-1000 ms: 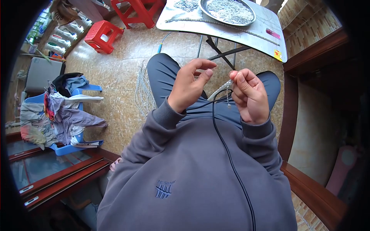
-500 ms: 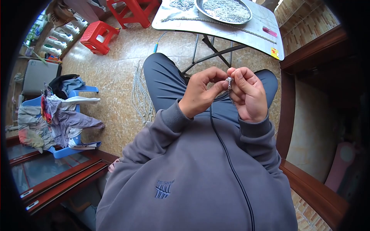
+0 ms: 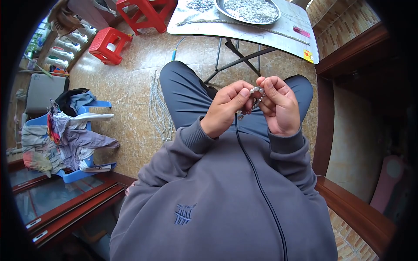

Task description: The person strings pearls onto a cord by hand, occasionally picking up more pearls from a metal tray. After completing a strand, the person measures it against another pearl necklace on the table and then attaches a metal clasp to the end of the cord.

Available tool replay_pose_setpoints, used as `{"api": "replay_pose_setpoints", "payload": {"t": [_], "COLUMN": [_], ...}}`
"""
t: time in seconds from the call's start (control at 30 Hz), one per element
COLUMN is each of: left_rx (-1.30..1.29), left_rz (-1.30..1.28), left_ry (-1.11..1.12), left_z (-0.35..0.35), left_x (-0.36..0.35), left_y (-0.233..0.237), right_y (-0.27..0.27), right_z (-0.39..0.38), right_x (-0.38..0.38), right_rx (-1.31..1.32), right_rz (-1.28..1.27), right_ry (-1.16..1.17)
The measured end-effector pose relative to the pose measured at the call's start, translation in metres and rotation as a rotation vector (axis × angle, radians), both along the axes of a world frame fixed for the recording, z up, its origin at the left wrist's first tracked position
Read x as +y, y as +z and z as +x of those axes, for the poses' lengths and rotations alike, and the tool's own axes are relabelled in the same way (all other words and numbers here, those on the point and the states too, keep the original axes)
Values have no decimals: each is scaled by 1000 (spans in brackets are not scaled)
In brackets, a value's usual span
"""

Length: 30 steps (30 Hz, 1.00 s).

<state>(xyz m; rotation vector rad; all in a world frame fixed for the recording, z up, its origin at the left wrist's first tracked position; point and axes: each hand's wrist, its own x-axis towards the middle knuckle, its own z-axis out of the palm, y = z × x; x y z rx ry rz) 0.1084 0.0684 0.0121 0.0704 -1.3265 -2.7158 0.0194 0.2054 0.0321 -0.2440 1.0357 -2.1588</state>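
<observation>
Over my lap, a string of shiny silvery beads [image 3: 256, 89] arches between my two hands. My left hand [image 3: 227, 104] pinches one end of the arch between thumb and fingers. At the other end, my right hand [image 3: 279, 102] grips the beads with thumb and forefinger, its other fingers curled in. Part of the string hangs below the hands, and some of it is hidden behind the fingers.
Ahead stands a folding table [image 3: 196, 30] with a round metal tray [image 3: 278, 16] of small beads and a pink lighter [image 3: 301, 31]. Bead strands [image 3: 159, 108] lie on the floor at left. Nearby are red stools [image 3: 109, 43] and a blue chair [image 3: 72, 176] heaped with clothes.
My left hand has drawn slightly left and down, away from the right. The beads, bunched between the fingertips before, now spread into an open curve.
</observation>
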Motion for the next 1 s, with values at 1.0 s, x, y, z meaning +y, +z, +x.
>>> {"api": "replay_pose_setpoints", "payload": {"t": [1.0], "left_rx": [-249], "left_rz": [248], "left_ry": [100], "left_z": [3], "left_x": [10], "left_y": [18], "right_y": [-7], "right_z": [12], "right_x": [0], "right_rx": [56], "right_rz": [-73], "right_ry": [68]}}
